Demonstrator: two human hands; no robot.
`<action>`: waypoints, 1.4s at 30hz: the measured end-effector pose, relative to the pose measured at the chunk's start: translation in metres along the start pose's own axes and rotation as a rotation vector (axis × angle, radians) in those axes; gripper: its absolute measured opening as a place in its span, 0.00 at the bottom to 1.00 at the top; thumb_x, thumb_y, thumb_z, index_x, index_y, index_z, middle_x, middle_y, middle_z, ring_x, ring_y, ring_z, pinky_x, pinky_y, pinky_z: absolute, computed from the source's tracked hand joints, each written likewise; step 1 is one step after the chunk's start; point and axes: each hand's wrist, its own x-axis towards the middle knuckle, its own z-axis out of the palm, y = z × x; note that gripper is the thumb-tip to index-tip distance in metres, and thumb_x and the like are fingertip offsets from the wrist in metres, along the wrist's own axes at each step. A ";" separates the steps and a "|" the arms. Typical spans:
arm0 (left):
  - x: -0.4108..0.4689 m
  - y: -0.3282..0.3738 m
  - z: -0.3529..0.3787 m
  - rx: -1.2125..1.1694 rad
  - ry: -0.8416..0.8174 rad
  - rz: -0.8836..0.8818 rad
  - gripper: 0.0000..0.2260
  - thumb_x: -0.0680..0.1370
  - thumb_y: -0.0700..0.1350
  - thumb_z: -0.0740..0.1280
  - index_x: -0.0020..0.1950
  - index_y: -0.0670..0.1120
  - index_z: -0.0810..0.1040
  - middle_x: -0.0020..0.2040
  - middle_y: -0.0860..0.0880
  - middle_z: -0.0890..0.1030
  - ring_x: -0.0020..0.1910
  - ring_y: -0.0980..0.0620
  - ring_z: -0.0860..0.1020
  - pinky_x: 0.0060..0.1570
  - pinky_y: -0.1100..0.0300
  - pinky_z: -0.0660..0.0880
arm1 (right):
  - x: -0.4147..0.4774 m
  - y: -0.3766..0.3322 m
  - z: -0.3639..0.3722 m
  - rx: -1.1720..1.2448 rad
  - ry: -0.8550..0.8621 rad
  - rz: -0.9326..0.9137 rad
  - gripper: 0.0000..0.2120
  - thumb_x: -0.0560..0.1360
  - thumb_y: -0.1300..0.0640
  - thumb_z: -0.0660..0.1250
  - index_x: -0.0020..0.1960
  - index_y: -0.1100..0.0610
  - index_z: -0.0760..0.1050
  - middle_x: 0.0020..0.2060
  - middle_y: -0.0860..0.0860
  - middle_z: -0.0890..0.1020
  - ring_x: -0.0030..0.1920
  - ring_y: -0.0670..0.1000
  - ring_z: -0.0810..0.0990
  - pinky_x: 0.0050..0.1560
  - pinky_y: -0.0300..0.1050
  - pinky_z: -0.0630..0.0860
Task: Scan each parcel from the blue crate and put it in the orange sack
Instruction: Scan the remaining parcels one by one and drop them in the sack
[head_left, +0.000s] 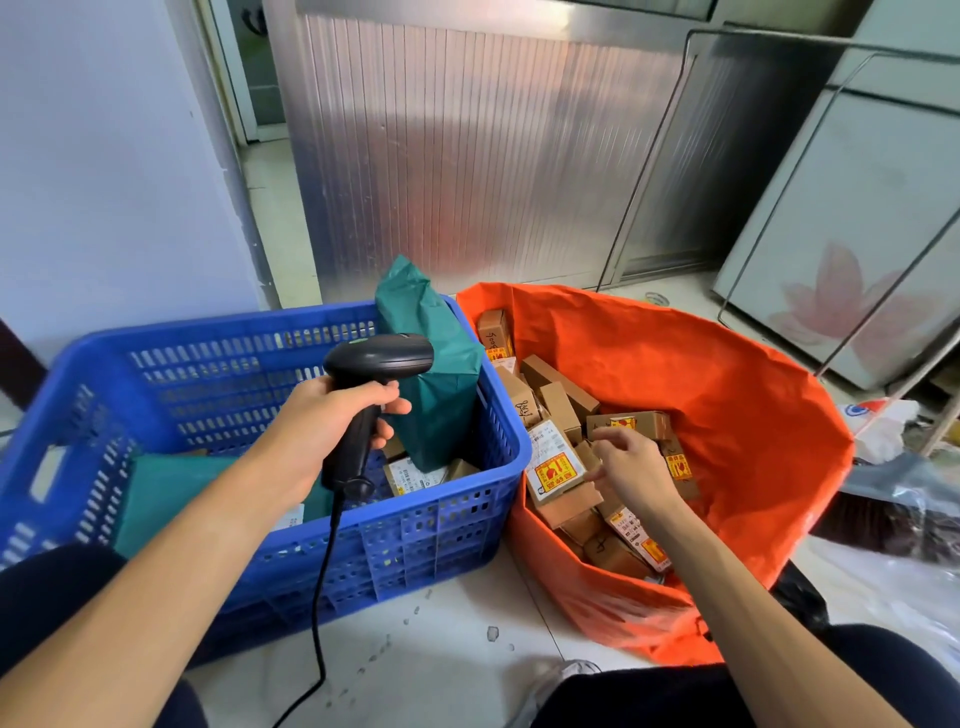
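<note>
My left hand (337, 415) is gripping the black scanner (376, 364) above the blue crate (426, 530), where a green parcel (436, 395) is leaning in the far right corner. My right hand (628, 467) is hanging, fingers loose and empty, just above the boxed parcels (556, 462) in the orange sack (717, 384) on the right.

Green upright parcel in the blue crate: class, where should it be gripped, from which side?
Grip the green parcel by its top end, from above. It stands upright in the blue crate at the far right corner, top above the rim; walls block its lower sides.
</note>
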 end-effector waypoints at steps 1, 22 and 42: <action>-0.002 0.001 -0.005 -0.009 0.013 0.005 0.08 0.80 0.39 0.72 0.58 0.40 0.82 0.47 0.40 0.88 0.33 0.49 0.79 0.42 0.52 0.78 | -0.001 -0.007 0.003 0.004 -0.008 -0.019 0.12 0.83 0.58 0.60 0.64 0.55 0.77 0.53 0.53 0.83 0.42 0.50 0.85 0.41 0.46 0.81; -0.063 0.002 -0.171 -0.132 0.372 0.058 0.07 0.80 0.39 0.71 0.57 0.40 0.82 0.48 0.39 0.87 0.30 0.50 0.78 0.34 0.60 0.79 | -0.033 -0.158 0.151 0.025 -0.381 -0.300 0.09 0.80 0.62 0.62 0.49 0.56 0.81 0.47 0.53 0.84 0.36 0.54 0.85 0.40 0.48 0.80; -0.070 0.014 -0.296 -0.027 0.520 -0.016 0.09 0.80 0.42 0.71 0.59 0.43 0.83 0.49 0.42 0.88 0.40 0.47 0.84 0.50 0.54 0.81 | -0.065 -0.216 0.329 -0.294 -0.752 -0.550 0.09 0.81 0.55 0.63 0.49 0.57 0.80 0.43 0.52 0.86 0.38 0.49 0.86 0.46 0.54 0.83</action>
